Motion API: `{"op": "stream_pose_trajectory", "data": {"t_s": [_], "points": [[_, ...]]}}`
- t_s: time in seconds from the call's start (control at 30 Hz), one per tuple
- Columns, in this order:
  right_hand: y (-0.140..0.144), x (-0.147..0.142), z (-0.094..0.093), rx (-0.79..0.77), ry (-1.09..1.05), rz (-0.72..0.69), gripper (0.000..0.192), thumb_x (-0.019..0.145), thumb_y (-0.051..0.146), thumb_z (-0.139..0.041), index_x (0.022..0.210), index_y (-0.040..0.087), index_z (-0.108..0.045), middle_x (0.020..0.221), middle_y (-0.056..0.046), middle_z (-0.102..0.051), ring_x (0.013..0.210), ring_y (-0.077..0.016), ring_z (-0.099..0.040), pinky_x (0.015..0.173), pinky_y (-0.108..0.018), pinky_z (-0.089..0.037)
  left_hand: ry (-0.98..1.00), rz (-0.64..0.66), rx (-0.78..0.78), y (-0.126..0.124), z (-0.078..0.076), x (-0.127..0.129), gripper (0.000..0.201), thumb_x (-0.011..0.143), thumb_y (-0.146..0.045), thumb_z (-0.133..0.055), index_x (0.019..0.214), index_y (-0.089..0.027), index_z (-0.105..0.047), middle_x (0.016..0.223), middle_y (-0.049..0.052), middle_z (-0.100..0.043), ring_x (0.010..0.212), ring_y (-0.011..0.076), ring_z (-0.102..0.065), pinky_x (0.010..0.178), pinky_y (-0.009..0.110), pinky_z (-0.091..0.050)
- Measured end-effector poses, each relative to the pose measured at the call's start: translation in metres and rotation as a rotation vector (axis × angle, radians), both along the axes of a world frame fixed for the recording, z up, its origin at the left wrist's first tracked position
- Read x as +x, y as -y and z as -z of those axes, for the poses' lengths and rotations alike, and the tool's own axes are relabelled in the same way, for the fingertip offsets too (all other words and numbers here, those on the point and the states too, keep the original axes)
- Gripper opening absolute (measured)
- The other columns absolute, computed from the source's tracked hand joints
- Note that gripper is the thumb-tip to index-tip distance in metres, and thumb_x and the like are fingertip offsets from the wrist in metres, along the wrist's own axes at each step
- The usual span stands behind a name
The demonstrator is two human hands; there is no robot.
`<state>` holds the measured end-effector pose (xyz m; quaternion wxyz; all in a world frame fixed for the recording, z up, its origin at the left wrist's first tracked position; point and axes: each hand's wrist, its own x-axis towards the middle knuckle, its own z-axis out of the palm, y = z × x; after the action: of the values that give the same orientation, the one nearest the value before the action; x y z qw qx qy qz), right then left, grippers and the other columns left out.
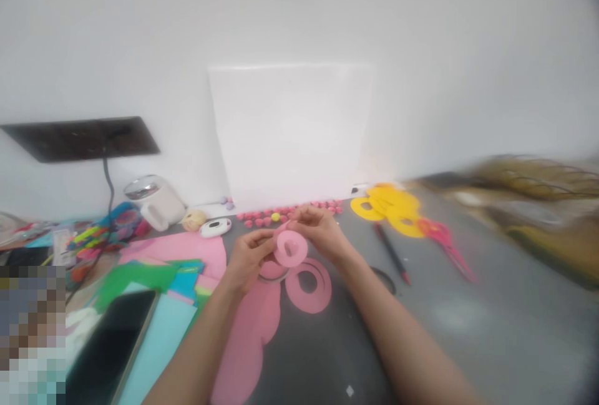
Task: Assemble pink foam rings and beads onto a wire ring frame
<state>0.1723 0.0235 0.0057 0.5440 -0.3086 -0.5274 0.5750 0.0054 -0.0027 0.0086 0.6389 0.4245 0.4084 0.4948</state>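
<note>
Above the grey table point(468, 324), both hands pinch one pink paper ring point(291, 248) between them.

Left hand point(246, 260) pinches the ring's near-left edge, right hand point(319, 230) its far edge, each grip pressed onto the thin sheet; the ring bows a little, held clear of the table. By my reading this is a shaping or curling step, and the next move calls for gentle, even pressure so the soft paper does not crease. Below lies a flat pink ring point(309, 286); yellow rings point(390, 205), pink scissors point(444, 239) and a dark pencil point(392, 254) sit to the right.
</note>
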Motion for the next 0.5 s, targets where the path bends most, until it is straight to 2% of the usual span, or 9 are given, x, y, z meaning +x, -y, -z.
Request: {"op": "stream_pose_trajectory", "data": {"t_s": [0.2,0.5], "points": [[-0.0005,-0.0001,-0.0001,0.023,0.03,0.027,0.016,0.065,0.028,-0.074,0.069,0.017,-0.062,0.073,-0.001,-0.067,0.065,-0.0118,-0.06,0.062,-0.025,-0.049,-0.006,0.006,0.007,0.0008,-0.0025,0.0012,0.029,0.057,-0.029,-0.079,0.08,-0.013,-0.072,0.073,0.005,-0.068,0.066,0.0139,-0.058,0.06,0.025,-0.047],[-0.0018,0.0023,-0.0002,-0.051,-0.001,-0.011,0.023,0.066,0.033,-0.073,0.083,0.018,-0.067,0.083,-0.004,-0.07,0.074,-0.0156,-0.064,0.07,-0.03,-0.051,0.023,-0.027,0.022,0.0007,-0.004,0.0011,0.033,0.058,-0.031,-0.079,0.085,-0.013,-0.072,0.072,0.006,-0.067,0.06,0.0123,-0.056,0.052,0.023,-0.046]]}}
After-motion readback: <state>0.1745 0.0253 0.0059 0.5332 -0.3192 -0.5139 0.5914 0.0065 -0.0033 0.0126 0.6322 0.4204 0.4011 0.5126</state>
